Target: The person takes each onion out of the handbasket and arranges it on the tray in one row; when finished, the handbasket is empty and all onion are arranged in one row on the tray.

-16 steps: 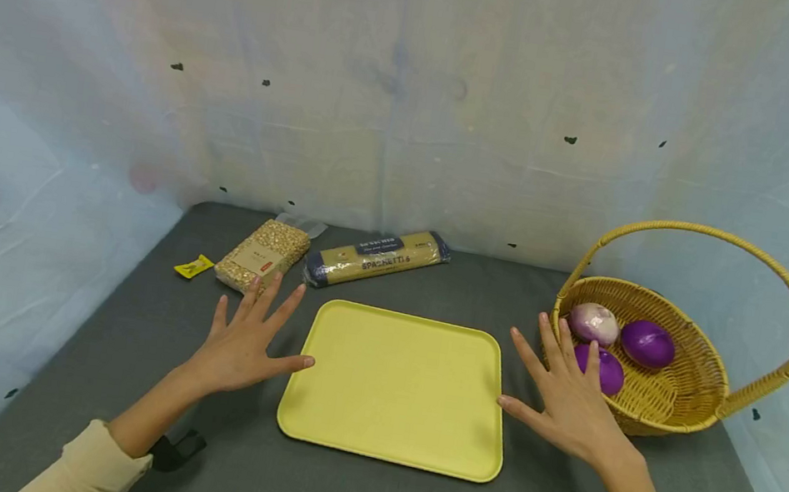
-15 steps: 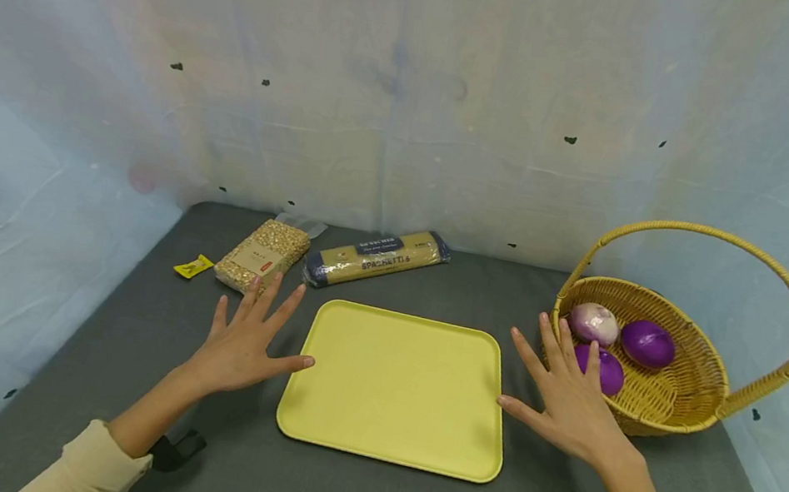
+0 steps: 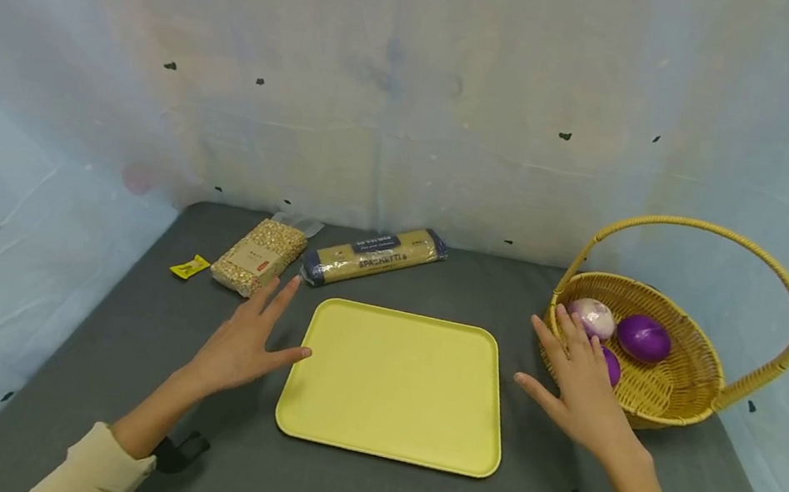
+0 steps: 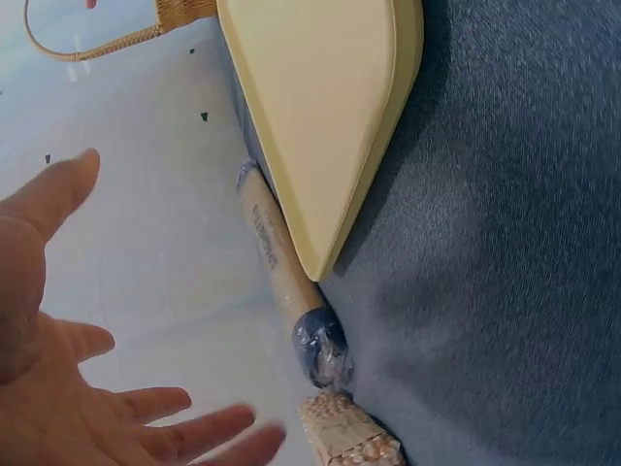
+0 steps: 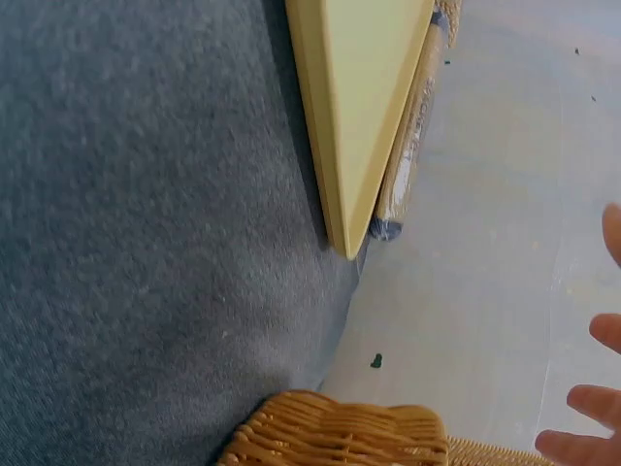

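My left hand (image 3: 239,349) hovers with spread fingers at the left side of a yellow tray (image 3: 396,385), its thumb overlapping the tray's edge in the head view. Nothing is in its grasp. On the other side my right hand (image 3: 585,395), also holding nothing, is raised between the tray and a wicker basket (image 3: 703,390). Its fingers overlap the basket's near rim in the head view. Inside the basket lie a pale purple-and-white egg-shaped thing (image 3: 592,317) and two shiny purple ones, one (image 3: 643,338) in plain sight and the other partly hidden behind my fingers.
Behind the tray lies a pack of spaghetti (image 3: 374,257). To its left are a clear bag of pale grains (image 3: 260,257) and a small yellow packet (image 3: 190,267). The basket's tall handle (image 3: 700,225) arches up at the right. A pale curtain (image 3: 416,89) hangs behind the grey table.
My right hand has shifted slightly right, its thumb now away from the tray edge. The left hand has moved slightly up and left, its fingers closer together. The head view has shifted a little.
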Demonstrator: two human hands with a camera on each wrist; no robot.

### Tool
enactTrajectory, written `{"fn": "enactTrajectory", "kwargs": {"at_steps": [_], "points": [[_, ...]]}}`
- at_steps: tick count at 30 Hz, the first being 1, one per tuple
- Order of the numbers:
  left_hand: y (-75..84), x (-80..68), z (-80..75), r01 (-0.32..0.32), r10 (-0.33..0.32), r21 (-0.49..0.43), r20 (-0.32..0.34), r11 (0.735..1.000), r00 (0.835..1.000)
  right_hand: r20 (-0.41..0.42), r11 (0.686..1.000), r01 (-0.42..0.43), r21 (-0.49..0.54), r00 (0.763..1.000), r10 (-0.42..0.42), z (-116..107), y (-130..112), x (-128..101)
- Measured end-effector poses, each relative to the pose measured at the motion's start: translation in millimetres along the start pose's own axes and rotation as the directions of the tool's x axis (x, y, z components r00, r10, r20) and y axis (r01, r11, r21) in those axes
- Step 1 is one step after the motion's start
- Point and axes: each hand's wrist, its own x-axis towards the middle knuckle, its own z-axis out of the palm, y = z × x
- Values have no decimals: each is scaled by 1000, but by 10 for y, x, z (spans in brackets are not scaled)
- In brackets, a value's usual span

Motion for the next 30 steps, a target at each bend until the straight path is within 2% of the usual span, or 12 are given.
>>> {"fn": "enactTrajectory", "kwargs": {"at_steps": [5,11,19,30], "points": [[-30,36,55,10,-10,-169,1,986,1000,-161,999,10,44,987,-2,-55,80,23],[-111,74,203,58,-53,-299,23,952,998,-273,986,70,151,962,-26,-114,183,26],[-169,64,384,114,-84,-401,91,909,992,-297,980,-1,201,953,62,-194,255,-4],[-199,57,486,176,-121,-458,147,872,982,-314,976,-10,218,946,80,-235,276,-10]]}}
